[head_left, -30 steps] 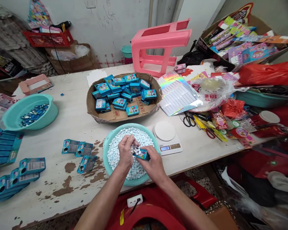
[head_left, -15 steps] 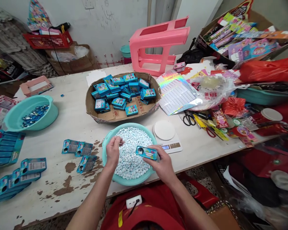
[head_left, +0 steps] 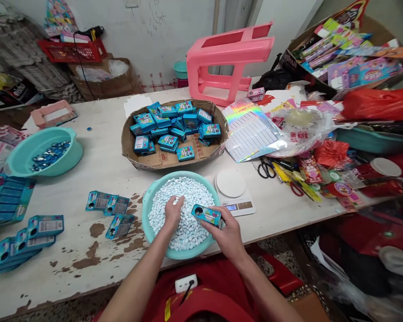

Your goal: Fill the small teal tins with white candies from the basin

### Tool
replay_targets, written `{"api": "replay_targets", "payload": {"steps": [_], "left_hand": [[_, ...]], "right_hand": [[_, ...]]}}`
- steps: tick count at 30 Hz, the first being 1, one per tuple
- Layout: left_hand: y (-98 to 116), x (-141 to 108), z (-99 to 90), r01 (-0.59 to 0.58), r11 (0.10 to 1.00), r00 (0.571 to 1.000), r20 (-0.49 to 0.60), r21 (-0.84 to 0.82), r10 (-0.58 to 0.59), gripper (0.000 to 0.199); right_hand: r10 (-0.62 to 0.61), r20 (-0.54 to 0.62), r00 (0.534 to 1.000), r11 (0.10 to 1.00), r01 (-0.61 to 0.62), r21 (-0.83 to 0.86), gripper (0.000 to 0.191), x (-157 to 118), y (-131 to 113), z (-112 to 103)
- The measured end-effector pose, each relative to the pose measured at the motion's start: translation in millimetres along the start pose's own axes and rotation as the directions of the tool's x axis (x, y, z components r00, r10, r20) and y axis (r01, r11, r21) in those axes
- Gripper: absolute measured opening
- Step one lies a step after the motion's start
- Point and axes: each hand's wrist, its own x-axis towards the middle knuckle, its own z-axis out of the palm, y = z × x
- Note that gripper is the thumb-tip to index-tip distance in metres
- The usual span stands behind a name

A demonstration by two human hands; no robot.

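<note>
A teal basin (head_left: pixel 147 201) full of small white and pale blue candies (head_left: pixel 195 237) stands near the table's front edge. Over the candies is my left hand (head_left: pixel 173 212), its fingers pinched together at their surface with a bit of white between the tips. My right hand (head_left: pixel 229 229) holds a small blue box (head_left: pixel 206 215) above the basin's right side, its round dark hole facing up at the left end. Behind the basin, a cut-down cardboard tray (head_left: pixel 141 164) holds several blue boxes (head_left: pixel 186 153). To the right sits a white scale (head_left: pixel 246 206) with a round plate.
Several blue boxes (head_left: pixel 120 226) lie left of the basin, more at the far left (head_left: pixel 45 226). A second teal basin (head_left: pixel 75 154) holds shiny blue pieces. Scissors (head_left: pixel 266 169), bags and packaging crowd the right. A pink stool (head_left: pixel 228 65) lies at the back.
My left hand has moved right and inward from the basin's left rim to the middle of the candies. The box in my right hand is tilted slightly differently, its hole now darker.
</note>
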Motion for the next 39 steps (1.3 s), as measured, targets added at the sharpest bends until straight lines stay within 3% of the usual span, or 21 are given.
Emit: {"api": "replay_targets", "payload": {"steps": [2, 4, 6, 9, 14, 22, 28, 39], "left_hand": [[14, -4, -6.6, 0.105, 0.980, 0.994, 0.030, -0.172, -0.102, 0.031], [35, -13, -13.1, 0.213, 0.876, 0.976, 0.141, -0.432, -0.167, 0.030], [57, -25, -17.0, 0.237, 0.741, 0.963, 0.252, -0.629, -0.094, 0.026], [83, -39, -17.2, 0.140, 0.661, 0.970, 0.237, -0.737, 0.060, 0.021], [95, -42, -13.6, 0.052, 0.671, 0.988, 0.138, -0.740, 0.075, 0.018], [104, -43, -12.7, -0.034, 0.768, 0.983, 0.116, -0.639, 0.139, 0.026], [106, -43, -12.4, -0.003, 0.787, 0.982, 0.148, -0.617, 0.120, 0.028], [109, -39, -7.0, 0.001, 0.793, 0.993, 0.092, -0.610, 0.070, 0.024]], "right_hand": [[-0.009, 0.009, 1.000, 1.000, 0.009, -0.030, 0.030, 1, 1, -1], [-0.030, 0.033, 0.999, 0.998, 0.032, -0.061, 0.030, 1, 1, 4], [-0.051, 0.061, 0.997, 0.995, 0.056, -0.087, 0.030, 1, -1, 12], [-0.075, 0.103, 0.992, 0.989, 0.088, -0.123, 0.027, 1, -6, 25], [-0.084, 0.084, 0.993, 0.980, 0.097, -0.173, 0.028, 0, -15, 31], [-0.090, 0.045, 0.995, 0.989, 0.095, -0.114, 0.029, 3, -20, 30], [-0.072, 0.036, 0.997, 0.994, 0.075, -0.083, 0.031, 5, -20, 30], [-0.074, 0.019, 0.997, 0.995, 0.075, -0.066, 0.030, 10, -20, 27]]}}
